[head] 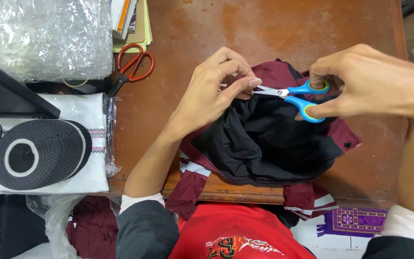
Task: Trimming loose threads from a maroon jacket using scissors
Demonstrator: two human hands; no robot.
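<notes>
Worn wooden desk [264, 29]; left hand [212, 91] pinching garment [264, 144], right hand [360, 81] gripping scissors [293, 96].

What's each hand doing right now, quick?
Left hand: closed, pinching the black and maroon garment at the scissor tips.
Right hand: closed on the blue-handled scissors, fingers through the loops.

We see the garment [264, 144] lying on the wooden table [192, 29] at its near edge. Left of it, a knitted cap [39, 152] sits on a folded cloth [80, 112]. Behind that lie large scissors [132, 67], with bubble wrap [44, 36] further left.
</notes>
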